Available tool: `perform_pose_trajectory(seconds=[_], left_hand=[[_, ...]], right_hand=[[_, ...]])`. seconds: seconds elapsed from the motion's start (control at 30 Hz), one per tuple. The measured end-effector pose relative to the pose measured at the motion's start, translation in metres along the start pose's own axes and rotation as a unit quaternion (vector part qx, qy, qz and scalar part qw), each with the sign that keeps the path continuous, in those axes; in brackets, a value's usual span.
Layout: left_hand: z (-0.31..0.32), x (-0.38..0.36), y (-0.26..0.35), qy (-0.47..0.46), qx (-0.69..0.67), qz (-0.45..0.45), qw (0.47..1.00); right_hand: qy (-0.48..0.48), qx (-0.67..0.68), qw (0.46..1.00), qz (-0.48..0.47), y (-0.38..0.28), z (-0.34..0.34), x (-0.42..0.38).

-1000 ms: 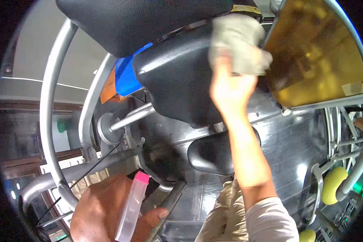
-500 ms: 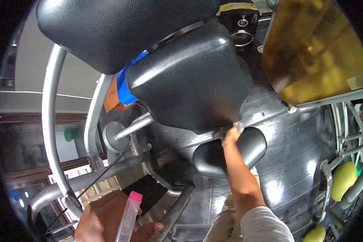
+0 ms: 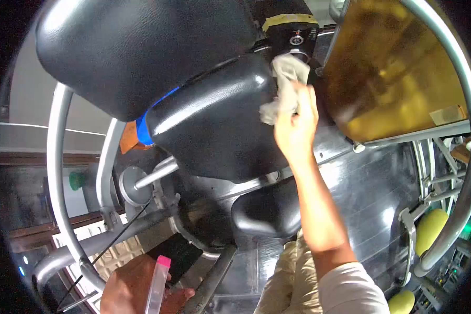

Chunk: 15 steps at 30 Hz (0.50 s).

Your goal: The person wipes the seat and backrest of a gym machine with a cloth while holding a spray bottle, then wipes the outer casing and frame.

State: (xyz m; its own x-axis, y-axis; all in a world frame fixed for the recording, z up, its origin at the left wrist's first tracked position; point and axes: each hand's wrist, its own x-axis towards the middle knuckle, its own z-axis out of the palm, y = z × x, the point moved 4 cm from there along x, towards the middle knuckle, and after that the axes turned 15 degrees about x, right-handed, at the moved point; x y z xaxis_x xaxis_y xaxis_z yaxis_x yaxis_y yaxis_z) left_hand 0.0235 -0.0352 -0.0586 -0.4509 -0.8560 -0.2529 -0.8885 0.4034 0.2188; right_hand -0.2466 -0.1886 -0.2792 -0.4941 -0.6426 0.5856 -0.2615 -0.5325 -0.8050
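Note:
My right hand (image 3: 296,120) holds a crumpled pale cloth (image 3: 289,73) against the right edge of a black padded seat (image 3: 214,125). At the lower left, my left hand (image 3: 133,288) is wrapped round a translucent bottle (image 3: 157,288) with a pink cap. A larger black pad (image 3: 146,47) lies beyond the seat, and a smaller black pad (image 3: 267,209) is nearer my legs. Blue material (image 3: 144,131) shows at the seat's left edge.
Curved metal tubes (image 3: 57,157) rise on the left. A yellow-brown translucent panel (image 3: 403,73) stands at the upper right. Yellow-green pads (image 3: 432,230) and metal frames are at the right. A black box with yellow tape (image 3: 290,20) stands at the top.
My right hand has moved up from the seat's near edge to its right side, and the cloth now shows clearly. My left hand still holds the bottle. The view has shifted slightly.

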Motion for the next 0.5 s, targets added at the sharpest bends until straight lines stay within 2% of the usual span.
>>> perform_pose_trajectory(seconds=[0.03,0.07,0.1,0.13,0.17,0.2,0.23,0.3,0.37,0.43,0.5], left_hand=[[-0.001,0.002,0.001,-0.001,0.006,-0.005,1.0],[-0.002,0.005,0.002,-0.004,0.011,-0.011,1.0],[-0.006,0.008,0.001,-0.005,0.018,-0.017,1.0],[-0.006,0.01,-0.001,-0.009,0.022,-0.023,0.999],[-0.007,0.012,-0.001,-0.014,0.027,-0.028,0.999],[-0.008,0.013,-0.002,-0.018,0.029,-0.034,0.999],[-0.006,0.017,-0.002,-0.02,0.033,-0.039,0.998],[-0.011,0.015,-0.007,-0.02,0.04,-0.053,0.998],[-0.013,0.017,-0.012,-0.027,0.045,-0.063,0.997],[-0.014,0.018,-0.017,-0.024,0.045,-0.072,0.996],[-0.013,0.022,-0.017,-0.024,0.041,-0.079,0.996]], right_hand=[[-0.008,-0.077,0.997,0.016,0.03,-0.016,-0.009],[0.013,-0.059,0.991,0.116,0.039,-0.029,-0.017],[0.034,-0.023,0.988,0.148,0.078,-0.043,-0.035],[0.037,0.089,0.955,0.28,0.123,-0.055,-0.06],[-0.085,-0.059,0.868,0.486,0.159,-0.069,-0.099],[-0.03,-0.023,0.852,0.522,0.215,-0.073,-0.17],[0.197,0.149,0.768,0.591,0.202,-0.074,-0.182],[0.238,0.33,0.696,0.591,0.224,-0.077,-0.204],[0.26,0.238,0.712,0.607,0.191,-0.069,-0.162],[0.217,0.153,0.857,0.442,0.153,-0.048,-0.094],[0.093,0.121,0.917,0.369,0.128,-0.048,-0.038]])
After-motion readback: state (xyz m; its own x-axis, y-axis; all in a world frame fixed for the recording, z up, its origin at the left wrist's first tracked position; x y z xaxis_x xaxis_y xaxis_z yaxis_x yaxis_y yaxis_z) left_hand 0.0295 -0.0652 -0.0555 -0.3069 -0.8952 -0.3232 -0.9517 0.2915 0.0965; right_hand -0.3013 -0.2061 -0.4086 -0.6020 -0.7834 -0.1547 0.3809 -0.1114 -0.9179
